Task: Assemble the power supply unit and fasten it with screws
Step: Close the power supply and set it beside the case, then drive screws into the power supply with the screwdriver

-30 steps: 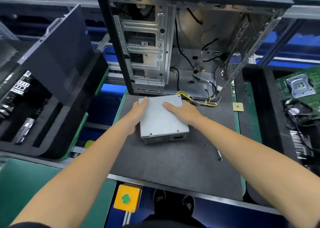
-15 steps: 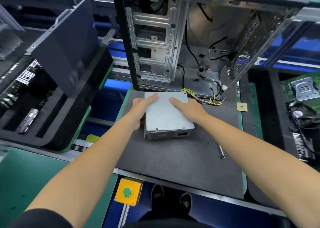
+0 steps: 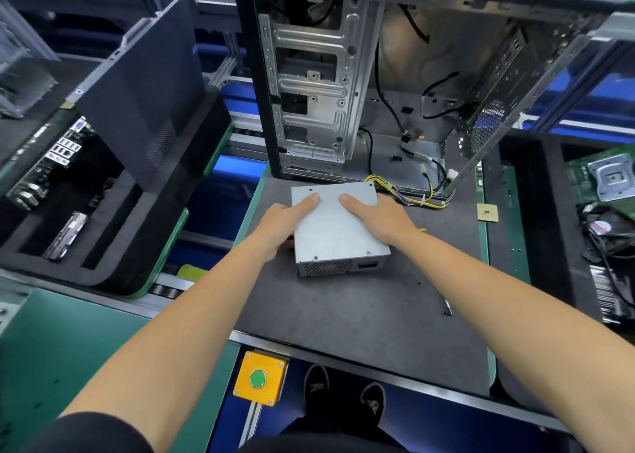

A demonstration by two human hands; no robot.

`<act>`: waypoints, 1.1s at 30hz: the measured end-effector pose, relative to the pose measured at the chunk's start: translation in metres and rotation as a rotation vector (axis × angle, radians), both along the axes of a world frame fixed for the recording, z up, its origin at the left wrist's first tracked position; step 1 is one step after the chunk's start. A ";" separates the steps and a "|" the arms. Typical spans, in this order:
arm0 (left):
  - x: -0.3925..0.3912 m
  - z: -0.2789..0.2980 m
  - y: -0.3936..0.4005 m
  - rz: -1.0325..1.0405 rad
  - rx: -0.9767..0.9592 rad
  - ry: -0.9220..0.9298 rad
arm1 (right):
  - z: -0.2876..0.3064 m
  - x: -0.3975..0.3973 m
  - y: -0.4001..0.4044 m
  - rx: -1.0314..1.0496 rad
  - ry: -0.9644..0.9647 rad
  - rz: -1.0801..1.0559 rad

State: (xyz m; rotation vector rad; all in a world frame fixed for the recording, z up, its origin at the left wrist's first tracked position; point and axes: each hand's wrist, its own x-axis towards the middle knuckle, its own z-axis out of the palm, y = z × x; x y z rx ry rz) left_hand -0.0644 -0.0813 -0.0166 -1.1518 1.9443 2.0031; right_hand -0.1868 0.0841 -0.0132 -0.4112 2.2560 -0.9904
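Head view: both the left hand [image 3: 282, 227] and right hand [image 3: 379, 220] gripped the power supply unit [image 3: 338, 232] on the counter [image 3: 360, 311], just before the open case [image 3: 378, 84]; installation and screws remained undone.

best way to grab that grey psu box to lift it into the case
Grip the power supply by its two long side walls, one of the hands on each side, coming from the near vented end. The far end trails yellow cables, and the flat top gives no purchase.
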 end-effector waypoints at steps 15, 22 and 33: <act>-0.006 0.005 0.011 -0.037 -0.371 -0.190 | -0.004 0.002 -0.002 0.087 0.076 -0.027; -0.014 -0.001 0.024 0.096 -0.469 -0.227 | -0.005 0.000 0.000 0.073 0.057 -0.023; -0.020 -0.002 0.016 0.144 -0.236 0.123 | -0.018 -0.017 -0.004 -0.144 -0.119 -0.085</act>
